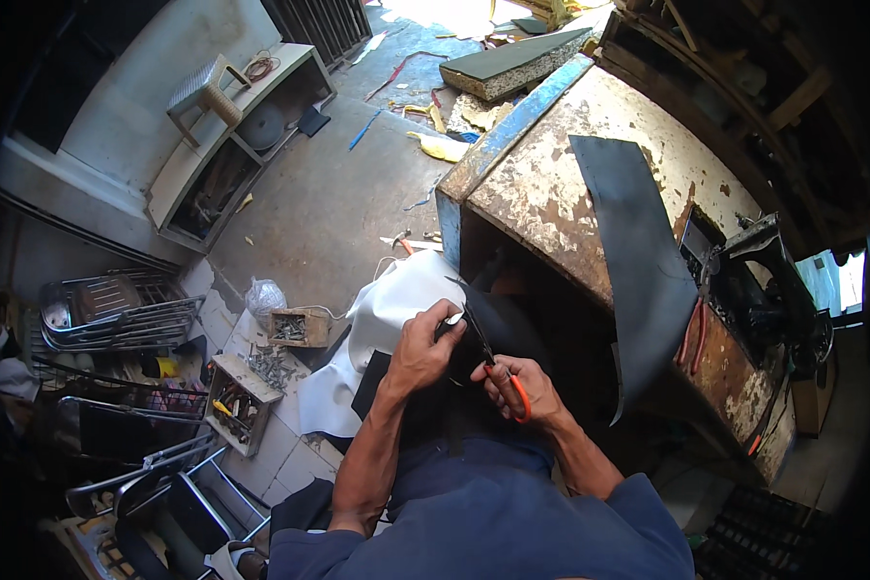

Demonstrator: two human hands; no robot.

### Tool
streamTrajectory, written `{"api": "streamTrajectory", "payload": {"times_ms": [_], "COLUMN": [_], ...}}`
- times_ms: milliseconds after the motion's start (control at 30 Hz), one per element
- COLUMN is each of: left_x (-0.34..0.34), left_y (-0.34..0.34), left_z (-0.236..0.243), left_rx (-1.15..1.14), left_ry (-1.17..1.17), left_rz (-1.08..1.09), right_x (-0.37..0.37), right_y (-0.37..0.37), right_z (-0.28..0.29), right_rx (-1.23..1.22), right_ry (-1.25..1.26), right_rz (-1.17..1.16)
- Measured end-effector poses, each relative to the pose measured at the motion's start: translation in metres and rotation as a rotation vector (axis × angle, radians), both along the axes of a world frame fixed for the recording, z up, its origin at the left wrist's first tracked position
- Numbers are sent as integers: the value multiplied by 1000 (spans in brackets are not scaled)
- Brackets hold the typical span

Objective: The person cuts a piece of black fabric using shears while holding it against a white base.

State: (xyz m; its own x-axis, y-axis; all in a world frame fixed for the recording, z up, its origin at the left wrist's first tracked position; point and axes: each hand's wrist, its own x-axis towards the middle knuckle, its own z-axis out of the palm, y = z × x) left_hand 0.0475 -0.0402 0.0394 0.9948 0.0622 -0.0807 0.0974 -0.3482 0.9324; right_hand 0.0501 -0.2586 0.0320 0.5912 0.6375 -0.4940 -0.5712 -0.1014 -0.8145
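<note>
My right hand is closed round scissors with orange handles. Their dark blades point up and to the left, close to the fingers of my left hand. That hand pinches a dark piece of sheet material, which shows a small pale patch at the fingertips. Whether the blades touch it is hard to see. Below my hands a white sheet, perhaps vinyl, drapes over my lap to the left. More black material lies beside it, in shadow.
A worn worktable at right bears a long black sheet, red-handled pincers and a dark machine. On the floor are a hammer, a wooden box of metal pieces and a tool crate. Metal chairs crowd the left.
</note>
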Motion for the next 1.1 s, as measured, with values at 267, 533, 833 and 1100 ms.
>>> {"api": "streamTrajectory", "payload": {"times_ms": [267, 533, 833, 1100], "left_x": [-22, -12, 1, 26], "left_y": [-1, 3, -11, 5], "left_z": [-14, 2, 5, -20], "left_rx": [-2, -55, 115, 141], "left_ry": [10, 9, -21, 27], "left_rz": [-25, 121, -206, -71], "right_x": [57, 60, 57, 46], "right_y": [11, 3, -10, -38], "right_z": [31, 1, -3, -10], "right_rx": [-210, -71, -59, -644], "right_ry": [-841, -852, -865, -1236], "right_rz": [-220, -175, -323, -396]}}
